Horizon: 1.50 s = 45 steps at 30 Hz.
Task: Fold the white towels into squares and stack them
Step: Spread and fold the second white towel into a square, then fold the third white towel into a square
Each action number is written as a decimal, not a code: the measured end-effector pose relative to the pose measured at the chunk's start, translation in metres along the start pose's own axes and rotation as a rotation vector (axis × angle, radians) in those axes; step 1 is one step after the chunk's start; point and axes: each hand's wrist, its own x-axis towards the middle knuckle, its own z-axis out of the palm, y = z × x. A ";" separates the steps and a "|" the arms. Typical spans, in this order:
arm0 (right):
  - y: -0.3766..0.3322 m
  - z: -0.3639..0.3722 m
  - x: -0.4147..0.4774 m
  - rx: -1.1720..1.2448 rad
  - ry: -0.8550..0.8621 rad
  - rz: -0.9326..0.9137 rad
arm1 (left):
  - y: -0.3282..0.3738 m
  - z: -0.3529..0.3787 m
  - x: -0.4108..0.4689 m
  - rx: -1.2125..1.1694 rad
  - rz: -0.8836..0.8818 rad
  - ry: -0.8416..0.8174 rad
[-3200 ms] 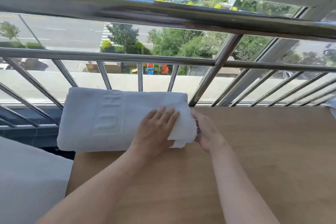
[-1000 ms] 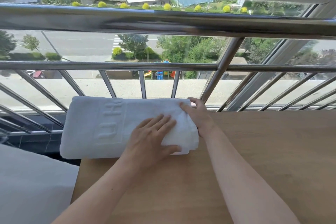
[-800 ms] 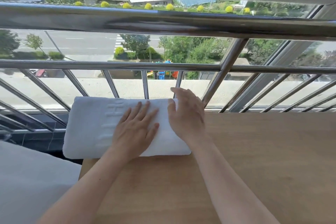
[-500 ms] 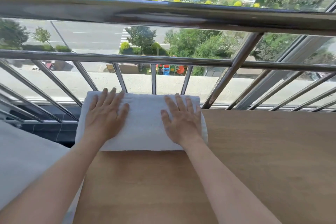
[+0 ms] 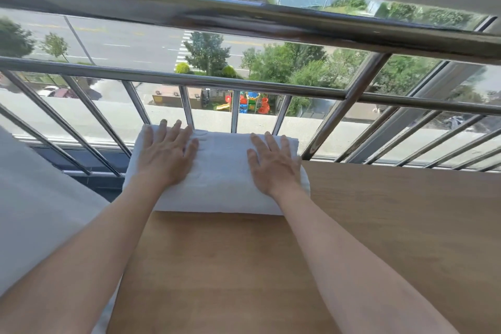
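A folded white towel (image 5: pixel 222 171) lies at the far left corner of the wooden table (image 5: pixel 379 238), its left end hanging past the table's edge. My left hand (image 5: pixel 166 154) presses flat on the towel's left part, fingers straight and spread. On the towel's right part my right hand (image 5: pixel 273 164) lies flat in the same way. Neither hand holds anything.
A steel window railing (image 5: pixel 244 84) with slanted bars runs right behind the towel and along the table's far edge. A white bed sheet (image 5: pixel 35 211) fills the space left of the table. The table extends bare to the right and toward me.
My right hand has left the towel's right end and come to lie flat on top. My left hand has slid from the middle to the left part. Both now press down.
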 end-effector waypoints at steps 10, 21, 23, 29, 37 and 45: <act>0.024 -0.014 -0.037 0.127 0.052 -0.091 | 0.093 0.010 -0.077 -0.139 0.254 -0.030; 0.147 -0.015 -0.170 0.274 0.122 0.053 | 0.214 0.036 -0.193 -0.148 0.405 -0.211; 0.179 -0.021 -0.201 0.288 0.116 0.075 | 0.247 0.040 -0.222 -0.161 0.402 -0.267; 0.293 -0.043 -0.291 0.264 0.125 0.146 | 0.353 0.037 -0.288 -0.092 0.447 -0.234; 0.409 -0.079 -0.376 0.170 0.153 0.221 | 0.481 0.031 -0.337 -0.082 0.528 -0.074; 0.510 -0.098 -0.406 0.198 0.163 0.327 | 0.582 0.041 -0.334 -0.025 0.593 -0.035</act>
